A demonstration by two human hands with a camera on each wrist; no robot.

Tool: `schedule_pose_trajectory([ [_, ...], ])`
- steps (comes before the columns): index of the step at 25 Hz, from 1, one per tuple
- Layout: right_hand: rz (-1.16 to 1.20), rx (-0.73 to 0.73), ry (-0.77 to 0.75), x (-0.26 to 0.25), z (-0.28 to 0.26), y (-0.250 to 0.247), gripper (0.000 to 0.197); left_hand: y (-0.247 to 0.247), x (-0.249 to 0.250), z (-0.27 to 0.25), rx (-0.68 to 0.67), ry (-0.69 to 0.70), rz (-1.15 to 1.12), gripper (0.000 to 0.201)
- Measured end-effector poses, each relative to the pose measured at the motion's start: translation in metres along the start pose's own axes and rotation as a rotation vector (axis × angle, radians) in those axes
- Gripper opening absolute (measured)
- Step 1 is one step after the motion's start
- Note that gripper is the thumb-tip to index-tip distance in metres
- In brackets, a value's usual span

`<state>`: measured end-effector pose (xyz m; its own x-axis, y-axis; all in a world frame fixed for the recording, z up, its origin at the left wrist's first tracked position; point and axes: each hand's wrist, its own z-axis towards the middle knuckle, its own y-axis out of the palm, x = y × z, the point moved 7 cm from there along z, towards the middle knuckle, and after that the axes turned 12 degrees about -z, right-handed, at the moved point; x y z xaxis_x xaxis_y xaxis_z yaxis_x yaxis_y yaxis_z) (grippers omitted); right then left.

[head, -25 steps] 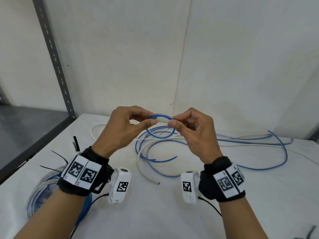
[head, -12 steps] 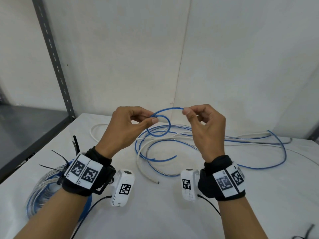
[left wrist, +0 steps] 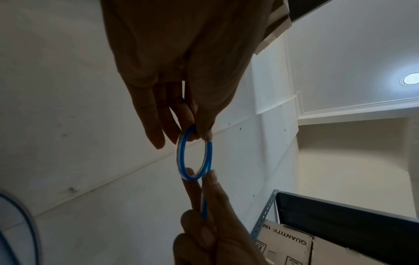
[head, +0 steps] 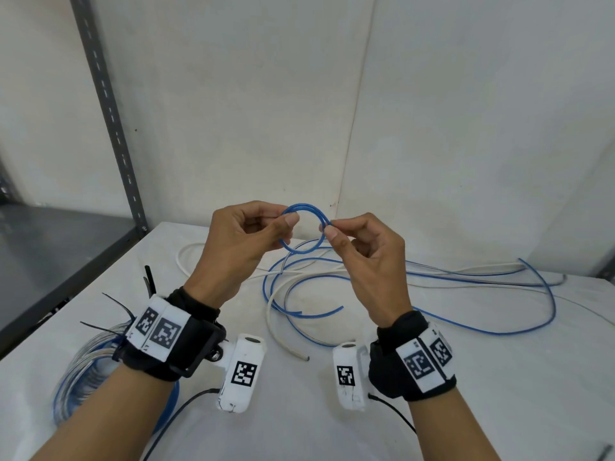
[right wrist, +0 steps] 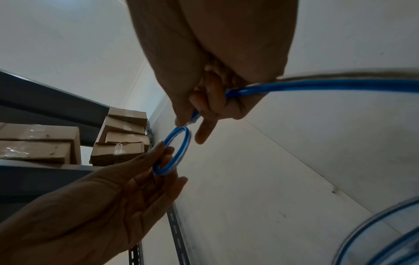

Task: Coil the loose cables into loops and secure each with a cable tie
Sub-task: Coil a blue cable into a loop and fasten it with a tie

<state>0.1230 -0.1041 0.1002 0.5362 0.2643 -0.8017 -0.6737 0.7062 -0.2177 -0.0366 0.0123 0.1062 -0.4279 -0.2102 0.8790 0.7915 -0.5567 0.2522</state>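
A small blue cable loop [head: 304, 227] of about two turns is held up above the white table [head: 499, 377]. My left hand [head: 239, 241] pinches its left side between thumb and fingers. My right hand [head: 366, 257] pinches its right side, and the cable's free run passes through that palm. The left wrist view shows the blue loop [left wrist: 194, 157] between both hands' fingertips. The blue loop [right wrist: 172, 152] also appears in the right wrist view, below the pinching fingers. The rest of the blue cable [head: 482, 327] lies loose on the table, mixed with a white cable [head: 276, 314].
A coiled blue and clear cable bundle [head: 80, 371] lies at the table's left front, with black cable ties [head: 109, 307] sticking out near it. A grey metal shelf [head: 50, 247] and its upright [head: 109, 111] stand at the left. White walls close the back.
My right hand swung out to the right with the cable, then came back to the loop, laying another turn on it. The left hand kept its pinch and rose slightly.
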Motion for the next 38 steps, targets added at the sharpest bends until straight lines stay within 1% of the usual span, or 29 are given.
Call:
schedule_pose_trajectory([
  [2,0.112,-0.031,0.070,0.000,-0.001,0.000,0.008,0.003,-0.002,-0.002,-0.009,-0.013,-0.012,0.014],
  [4,0.200,-0.062,0.154,0.002,-0.001,0.002,0.006,0.005,-0.003,-0.003,-0.007,-0.025,-0.041,0.017],
  [5,0.216,-0.068,0.173,0.003,-0.001,0.003,0.006,0.005,-0.003,-0.003,-0.003,-0.028,-0.054,0.019],
  [7,0.219,-0.047,0.172,0.005,-0.002,0.006,0.009,0.003,-0.004,-0.003,0.010,-0.035,-0.072,0.022],
  [9,0.207,0.009,0.149,0.007,-0.003,0.007,0.016,0.003,-0.005,-0.003,0.004,-0.046,-0.087,0.021],
  [12,0.166,0.031,0.103,0.007,0.001,0.003,0.013,0.005,-0.006,-0.003,-0.035,-0.059,-0.032,0.024],
  [14,0.089,-0.038,0.054,0.007,0.004,0.000,0.011,0.009,-0.008,-0.003,-0.113,-0.120,0.062,0.032],
  [16,-0.056,-0.179,-0.025,0.002,0.003,0.003,0.011,0.018,-0.013,-0.008,-0.244,-0.224,0.102,0.041],
  [18,-0.169,-0.315,-0.060,-0.001,-0.001,0.011,0.010,0.028,-0.021,-0.017,-0.373,-0.342,0.140,0.046],
  [20,-0.213,-0.367,-0.074,-0.003,-0.003,0.013,0.008,0.035,-0.026,-0.022,-0.420,-0.380,0.233,0.049],
  [23,-0.221,-0.335,-0.085,-0.006,-0.003,0.011,0.009,0.033,-0.026,-0.020,-0.397,-0.326,0.334,0.048],
  [25,-0.206,-0.301,-0.082,-0.007,-0.003,0.011,0.008,0.030,-0.023,-0.017,-0.390,-0.296,0.332,0.046],
  [26,-0.188,-0.273,-0.081,-0.009,-0.002,0.011,0.007,0.029,-0.022,-0.015,-0.368,-0.285,0.288,0.044],
  [30,-0.056,-0.097,-0.051,-0.011,0.003,0.001,0.005,0.021,-0.012,-0.006,-0.198,-0.251,0.003,0.042],
  [31,-0.009,-0.080,-0.042,-0.012,0.002,0.002,0.004,0.021,-0.011,-0.005,-0.165,-0.254,-0.082,0.042],
  [35,0.163,-0.095,0.053,-0.010,-0.012,0.031,0.013,0.022,-0.012,-0.006,-0.022,-0.285,-0.429,0.043],
  [37,0.215,-0.071,0.073,-0.009,-0.014,0.036,0.015,0.024,-0.015,-0.007,0.001,-0.300,-0.516,0.043],
  [38,0.222,-0.060,0.052,-0.008,-0.012,0.033,0.015,0.023,-0.016,-0.006,-0.010,-0.308,-0.508,0.042],
])
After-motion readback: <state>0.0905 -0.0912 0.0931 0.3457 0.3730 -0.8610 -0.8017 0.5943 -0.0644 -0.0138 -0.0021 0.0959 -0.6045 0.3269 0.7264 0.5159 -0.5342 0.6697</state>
